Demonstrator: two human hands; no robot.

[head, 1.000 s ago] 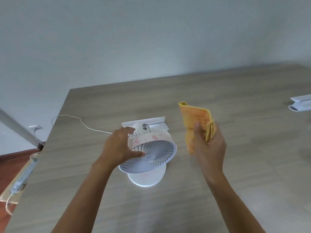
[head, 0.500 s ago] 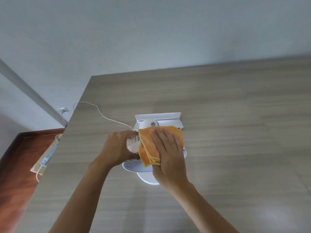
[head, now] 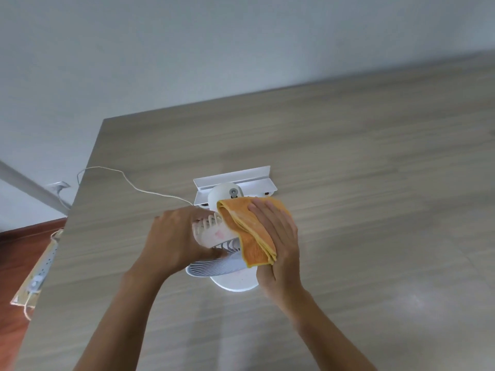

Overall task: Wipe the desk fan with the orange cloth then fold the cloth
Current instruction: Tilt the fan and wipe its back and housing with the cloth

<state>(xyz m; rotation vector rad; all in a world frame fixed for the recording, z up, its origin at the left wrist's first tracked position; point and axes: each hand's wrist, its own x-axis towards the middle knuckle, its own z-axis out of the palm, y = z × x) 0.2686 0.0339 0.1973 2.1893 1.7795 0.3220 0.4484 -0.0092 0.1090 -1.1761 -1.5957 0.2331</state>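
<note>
Change: since half a second earlier, our right hand and the orange cloth had stayed pressed on top of the desk fan, the cloth now draped a little further down the fan's right side; our left hand had kept its hold on the fan's left side.
Right hand: we laid it flat on the cloth with the fingers fairly straight and spread, pointing away from us, pressing the folded cloth onto the fan; the thumb ran along the cloth's near edge.
Left hand: we curled it round the left rim of the fan's head, fingers over the back ribs and the thumb across the front grille.
Orange cloth: it lay folded in several layers over the upper right part of the fan's head, under our right palm, its near corner hanging in front of the grille.
Desk fan: it stood on its round white base on the worktop, the head tilted so the grille faced down and towards us.
Cable: a thin white cable ran from behind the fan over the worktop's left edge.
Behind the fan: a white angled bracket lay on the worktop, touching or just behind the fan; we could not tell which.
Floor at left: a power strip lay beside the worktop.
</note>
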